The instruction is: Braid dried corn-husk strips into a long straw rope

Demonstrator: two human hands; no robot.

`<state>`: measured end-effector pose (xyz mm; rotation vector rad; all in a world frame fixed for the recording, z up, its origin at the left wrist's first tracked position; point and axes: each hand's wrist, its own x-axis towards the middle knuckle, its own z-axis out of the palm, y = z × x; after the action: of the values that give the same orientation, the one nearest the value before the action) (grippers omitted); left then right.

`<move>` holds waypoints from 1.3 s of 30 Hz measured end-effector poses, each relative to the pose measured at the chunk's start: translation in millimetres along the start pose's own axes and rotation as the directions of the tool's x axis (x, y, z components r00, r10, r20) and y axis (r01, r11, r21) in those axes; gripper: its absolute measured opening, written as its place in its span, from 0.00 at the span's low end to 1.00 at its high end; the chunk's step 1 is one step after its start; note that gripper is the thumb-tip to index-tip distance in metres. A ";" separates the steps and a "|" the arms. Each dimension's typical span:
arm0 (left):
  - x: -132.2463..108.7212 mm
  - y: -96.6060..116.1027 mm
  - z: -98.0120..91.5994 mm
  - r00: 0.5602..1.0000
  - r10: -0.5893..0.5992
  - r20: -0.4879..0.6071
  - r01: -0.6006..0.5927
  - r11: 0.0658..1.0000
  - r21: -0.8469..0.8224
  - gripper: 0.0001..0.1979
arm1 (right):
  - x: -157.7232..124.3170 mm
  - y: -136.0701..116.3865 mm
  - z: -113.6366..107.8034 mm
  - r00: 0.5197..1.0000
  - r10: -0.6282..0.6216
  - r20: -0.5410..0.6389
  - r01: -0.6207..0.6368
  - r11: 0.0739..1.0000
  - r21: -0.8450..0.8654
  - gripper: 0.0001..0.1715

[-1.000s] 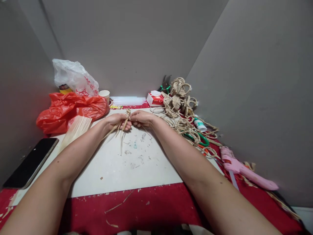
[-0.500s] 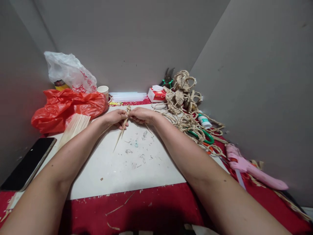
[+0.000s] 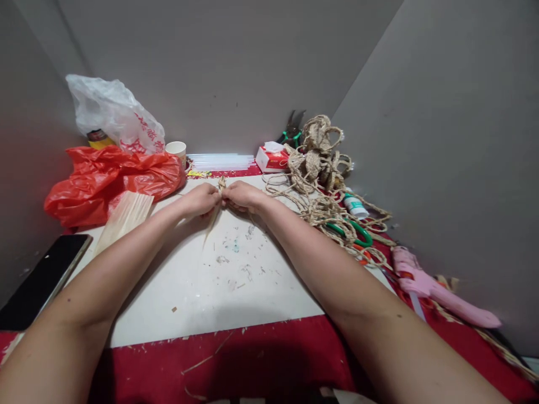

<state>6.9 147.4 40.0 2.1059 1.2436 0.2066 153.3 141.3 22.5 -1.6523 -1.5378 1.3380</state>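
Note:
My left hand (image 3: 202, 200) and my right hand (image 3: 242, 196) meet near the far edge of the white board (image 3: 219, 292), fingertips almost touching. Between them is a small braided straw piece (image 3: 222, 183), its knotted top poking up above the fingers. Both hands pinch it just below that top. Loose strands (image 3: 210, 225) hang from under my left fingers toward me. The undersides of the fingers and part of the braid are hidden.
Left are a red plastic bag (image 3: 109, 182), pale straw strips (image 3: 124, 219) and a phone (image 3: 44, 280). Behind stand a paper cup (image 3: 176, 150), glue sticks (image 3: 221, 162) and a tissue pack (image 3: 272, 158). Braided rope (image 3: 322, 207) and a pink glue gun (image 3: 442, 292) lie right.
The fingers of my left hand have curled in closer under the braid, and the hanging strands have shifted and show less. The view has moved slightly.

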 end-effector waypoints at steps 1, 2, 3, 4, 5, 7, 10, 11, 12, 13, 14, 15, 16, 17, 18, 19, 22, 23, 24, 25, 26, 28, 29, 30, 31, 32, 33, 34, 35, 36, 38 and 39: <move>-2.4 4.7 6.9 0.999 0.015 -0.033 -0.012 0.995 0.100 0.12 | -0.2 0.4 -1.0 1.000 0.011 0.022 -0.013 0.999 0.052 0.15; -4.9 9.0 14.3 0.996 0.034 -0.081 -0.016 0.976 0.218 0.13 | -0.4 1.0 -2.3 0.999 0.021 0.046 -0.026 0.994 0.105 0.15; -7.4 12.8 21.9 0.990 0.056 -0.131 -0.009 0.942 0.337 0.13 | -0.8 1.5 -3.5 0.997 0.027 0.070 -0.037 0.987 0.155 0.16; -10.1 16.0 29.3 0.982 0.077 -0.173 0.007 0.898 0.440 0.14 | -1.4 2.0 -4.6 0.996 0.024 0.091 -0.042 0.980 0.197 0.16; -13.1 18.9 36.3 0.976 0.088 -0.197 0.027 0.854 0.519 0.15 | -2.0 2.4 -5.5 0.994 0.014 0.108 -0.039 0.973 0.229 0.16; -20.2 24.1 47.9 0.976 0.094 -0.197 0.047 0.791 0.609 0.16 | -3.4 2.7 -6.6 0.992 -0.006 0.127 -0.028 0.964 0.263 0.15; -31.5 30.8 55.0 0.985 0.127 -0.113 -0.029 0.782 0.623 0.15 | -5.3 2.6 -8.6 0.987 -0.003 0.161 -0.044 0.959 0.282 0.12; -33.9 31.9 53.4 0.987 0.144 -0.066 -0.078 0.803 0.591 0.13 | -5.5 2.7 -9.8 0.983 0.000 0.182 -0.055 0.954 0.295 0.12; -34.9 31.8 49.6 0.986 0.165 -0.026 -0.125 0.836 0.534 0.11 | -5.6 3.0 -11.3 0.979 0.000 0.205 -0.065 0.948 0.312 0.11; -34.1 30.3 43.6 0.983 0.184 -0.013 -0.158 0.877 0.453 0.10 | -5.4 3.3 -13.0 0.975 0.000 0.224 -0.076 0.941 0.329 0.11; -31.5 27.4 35.8 0.979 0.200 -0.043 -0.172 0.917 0.359 0.10 | -5.1 3.6 -14.7 0.971 -0.001 0.239 -0.084 0.935 0.345 0.12; -27.2 23.3 27.0 0.972 0.204 -0.119 -0.169 0.952 0.254 0.10 | -4.7 3.9 -16.3 0.969 -0.004 0.249 -0.088 0.930 0.357 0.12; -21.8 18.3 18.0 0.958 0.178 -0.223 -0.146 0.978 0.150 0.10 | -4.4 4.1 -17.5 0.967 -0.007 0.256 -0.090 0.926 0.366 0.13; -15.7 13.1 9.9 0.929 0.133 -0.345 -0.122 0.991 0.054 0.09 | -4.0 4.1 -18.4 0.965 -0.010 0.261 -0.091 0.924 0.371 0.13; -9.7 8.3 3.5 0.917 0.044 -0.397 -0.085 0.993 -0.086 0.08 | -3.9 3.8 -18.9 0.965 -0.013 0.263 -0.089 0.923 0.375 0.13; -4.3 4.4 -0.7 0.933 -0.056 -0.356 -0.042 0.964 -0.262 0.07 | -3.9 3.5 -19.0 0.963 -0.017 0.270 -0.089 0.923 0.374 0.12; 5.4 0.4 -1.1 0.986 -0.157 0.050 0.148 0.710 -0.688 0.08 | -4.9 2.4 -19.3 0.953 -0.025 0.303 -0.084 0.936 0.341 0.13; 6.5 1.0 0.9 0.980 -0.128 0.151 0.198 0.634 -0.747 0.08 | -5.5 2.2 -19.8 0.950 -0.028 0.311 -0.080 0.940 0.330 0.13; 7.0 1.8 2.9 0.972 -0.099 0.211 0.229 0.586 -0.778 0.08 | -6.2 2.2 -20.7 0.948 -0.033 0.318 -0.075 0.943 0.324 0.12; 7.2 2.3 4.4 0.969 -0.081 0.235 0.240 0.560 -0.793 0.09 | -6.8 2.5 -22.0 0.946 -0.040 0.322 -0.070 0.945 0.320 0.12; 7.2 2.1 5.3 0.968 -0.078 0.237 0.240 0.550 -0.800 0.09 | -7.4 2.8 -23.4 0.944 -0.047 0.326 -0.062 0.946 0.319 0.11; 7.8 -0.6 5.5 0.973 -0.080 0.218 0.224 0.576 -0.786 0.10 | -8.4 3.8 -26.1 0.940 -0.060 0.335 -0.042 0.957 0.287 0.10; 8.5 -2.9 5.2 0.977 -0.084 0.194 0.204 0.613 -0.763 0.11 | -8.8 4.3 -27.1 0.940 -0.062 0.336 -0.025 0.969 0.247 0.10; 9.4 -5.5 5.1 0.983 -0.088 0.164 0.181 0.660 -0.729 0.10 | -9.2 4.7 -27.6 0.941 -0.063 0.332 -0.003 0.981 0.195 0.10; 10.5 -8.0 5.3 0.987 -0.089 0.135 0.158 0.708 -0.689 0.10 | -9.6 4.9 -27.6 0.944 -0.065 0.323 0.022 0.990 0.137 0.09; 11.7 -10.3 5.7 0.990 -0.086 0.113 0.139 0.749 -0.648 0.09 | -10.1 4.9 -27.2 0.948 -0.067 0.310 0.046 0.996 0.076 0.10; 12.9 -12.1 6.5 0.992 -0.084 0.097 0.126 0.780 -0.614 0.09 | -10.6 4.8 -26.4 0.954 -0.074 0.290 0.072 0.997 0.019 0.10; 14.0 -13.3 7.3 0.992 -0.083 0.092 0.121 0.798 -0.590 0.08 | -11.0 4.5 -25.3 0.960 -0.085 0.265 0.098 0.995 -0.036 0.11; 14.8 -14.0 8.2 0.992 -0.084 0.094 0.123 0.808 -0.576 0.09 | -11.4 4.1 -24.1 0.967 -0.099 0.236 0.123 0.988 -0.091 0.11; 15.4 -14.2 9.0 0.992 -0.086 0.097 0.126 0.812 -0.570 0.10 | -11.6 3.6 -22.8 0.972 -0.115 0.204 0.147 0.978 -0.150 0.11; 15.9 -13.6 10.2 0.991 -0.091 0.095 0.129 0.815 -0.565 0.11 | -11.6 2.5 -20.5 0.977 -0.161 0.138 0.194 0.942 -0.273 0.09; 15.8 -13.0 10.4 0.992 -0.088 0.094 0.126 0.815 -0.566 0.12 | -11.4 2.0 -19.7 0.975 -0.187 0.117 0.216 0.919 -0.331 0.08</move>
<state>10.7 159.7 20.9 1.5045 1.0870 0.4052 173.1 135.0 31.8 -1.5929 -2.0237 1.0875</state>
